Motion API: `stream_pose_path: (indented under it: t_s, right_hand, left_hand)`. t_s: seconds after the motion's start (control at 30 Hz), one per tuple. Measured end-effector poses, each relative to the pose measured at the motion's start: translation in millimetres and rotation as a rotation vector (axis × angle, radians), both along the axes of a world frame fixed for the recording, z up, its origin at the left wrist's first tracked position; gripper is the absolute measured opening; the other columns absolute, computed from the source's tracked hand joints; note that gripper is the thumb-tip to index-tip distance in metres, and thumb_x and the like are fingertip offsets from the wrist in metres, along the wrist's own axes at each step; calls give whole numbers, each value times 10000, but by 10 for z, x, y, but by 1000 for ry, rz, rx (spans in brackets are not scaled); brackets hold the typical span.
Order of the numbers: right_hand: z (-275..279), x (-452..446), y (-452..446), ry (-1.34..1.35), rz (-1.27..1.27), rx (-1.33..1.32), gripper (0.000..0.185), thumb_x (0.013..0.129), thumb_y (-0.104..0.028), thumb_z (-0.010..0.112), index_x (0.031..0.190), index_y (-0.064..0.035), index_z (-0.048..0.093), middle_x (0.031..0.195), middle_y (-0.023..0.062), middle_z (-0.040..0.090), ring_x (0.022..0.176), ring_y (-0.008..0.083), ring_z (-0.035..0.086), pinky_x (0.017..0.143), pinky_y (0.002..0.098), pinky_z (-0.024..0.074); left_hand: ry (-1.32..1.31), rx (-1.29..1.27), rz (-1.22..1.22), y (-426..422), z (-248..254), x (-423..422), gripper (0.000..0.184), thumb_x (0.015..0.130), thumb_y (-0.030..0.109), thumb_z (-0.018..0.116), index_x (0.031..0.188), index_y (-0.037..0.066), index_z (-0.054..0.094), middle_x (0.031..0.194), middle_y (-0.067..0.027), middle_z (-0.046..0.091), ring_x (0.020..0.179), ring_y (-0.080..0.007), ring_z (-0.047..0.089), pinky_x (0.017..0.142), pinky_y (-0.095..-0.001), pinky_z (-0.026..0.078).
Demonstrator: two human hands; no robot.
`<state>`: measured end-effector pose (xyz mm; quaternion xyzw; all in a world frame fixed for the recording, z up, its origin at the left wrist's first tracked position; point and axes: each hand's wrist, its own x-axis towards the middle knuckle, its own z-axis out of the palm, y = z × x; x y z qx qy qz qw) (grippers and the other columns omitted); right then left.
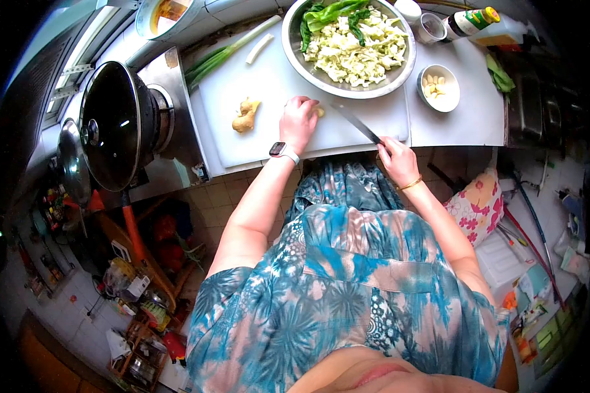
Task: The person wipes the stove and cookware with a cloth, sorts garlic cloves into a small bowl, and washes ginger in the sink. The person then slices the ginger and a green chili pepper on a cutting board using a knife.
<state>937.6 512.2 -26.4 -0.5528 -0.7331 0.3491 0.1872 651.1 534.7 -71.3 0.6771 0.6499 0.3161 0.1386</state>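
Observation:
My right hand (397, 161) grips the dark handle of a kitchen knife (358, 123), whose blade points up and left over the white cutting board (269, 147). At the board's middle, my left hand (299, 122), with a watch on its wrist, has its fingers closed on a small yellowish piece of ginger (318, 111). The knife tip is a little to the right of that piece, apart from it. A larger knob of ginger (245, 116) lies on the board to the left.
Behind the board stands a metal bowl (295, 63) of chopped cabbage and green leaves. A white bowl (438, 105) with garlic cloves is to its right, near a sauce bottle (469, 23). Scallions (233, 50) lie at the back left. A lidded wok (115, 124) sits on the stove.

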Motion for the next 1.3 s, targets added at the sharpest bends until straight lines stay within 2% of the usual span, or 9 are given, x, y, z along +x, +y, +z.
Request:
stream_pose_path:
  t_s: [0.03, 0.07, 0.17, 0.27, 0.37, 0.47, 0.57, 1.0, 1.3]
  right_hand:
    - [36, -20, 22, -113, 71, 105, 133, 893, -132, 659, 1005, -64, 682, 941, 140, 710, 823, 317, 698, 685, 382, 559]
    - [43, -29, 43, -116, 120, 184, 192, 876, -117, 657, 1064, -92, 677, 953, 116, 710, 810, 313, 691, 688, 408, 569]
    - [-47, -45, 73, -197, 161, 246, 261, 882, -102, 626, 1141, -113, 648, 899, 108, 696, 777, 318, 686, 667, 420, 565]
    - [-88, -59, 90, -409, 195, 138, 327, 884, -84, 593, 1207, -134, 610, 911, 107, 668, 755, 329, 676, 646, 442, 560]
    - [-120, -86, 130, -390, 219, 115, 365, 880, -85, 583, 1238, -156, 596, 978, 111, 645, 748, 345, 670, 636, 460, 559]
    - [-60, -151, 211, -348, 273, 90, 383, 878, -77, 578, 1245, -182, 598, 1039, 104, 626, 747, 358, 669, 646, 473, 562]
    - [3, -285, 265, -234, 272, 157, 381, 879, -65, 569, 1237, -192, 604, 1004, 93, 628, 735, 372, 666, 642, 473, 566]
    - [82, -487, 355, -342, 337, 209, 315, 917, -75, 530, 1200, -184, 614, 962, 98, 626, 682, 356, 675, 591, 477, 560]
    - [144, -483, 408, -334, 374, 127, 276, 901, -41, 502, 1144, -132, 598, 954, 129, 626, 722, 383, 672, 652, 500, 557]
  left_hand:
    - [-1, 0, 1, -28, -13, 1, 182, 770, 71, 706, 948, 106, 699, 937, -70, 655, 914, -294, 625, 812, -406, 532]
    - [-1, 40, -10, -56, -47, -6, 184, 774, 63, 719, 951, 104, 693, 960, -67, 660, 910, -286, 631, 816, -395, 528]
    - [-14, 108, -23, -138, -84, 16, 176, 778, 47, 732, 937, 102, 681, 964, -59, 661, 900, -273, 638, 809, -382, 523]
    - [-26, 144, -30, -156, -121, 46, 161, 780, 41, 733, 916, 104, 675, 936, -51, 657, 886, -266, 642, 786, -374, 526]
    - [-14, 156, -21, -155, -149, 77, 140, 780, 49, 729, 895, 109, 675, 906, -41, 657, 853, -258, 645, 744, -366, 536]
    - [-1, 152, 5, -196, -153, 105, 123, 779, 55, 719, 877, 113, 673, 883, -33, 655, 821, -251, 644, 708, -362, 543]
    - [12, 133, 24, -204, -159, 105, 124, 781, 55, 718, 881, 112, 675, 891, -37, 652, 819, -255, 643, 708, -365, 537]
    - [102, 123, 28, -188, -157, 153, 97, 766, 49, 686, 824, 81, 614, 918, -99, 631, 869, -293, 641, 690, -392, 551]
    - [105, 134, 5, -191, -197, 160, 86, 768, 54, 673, 817, 87, 610, 927, -83, 636, 878, -282, 642, 684, -386, 552]
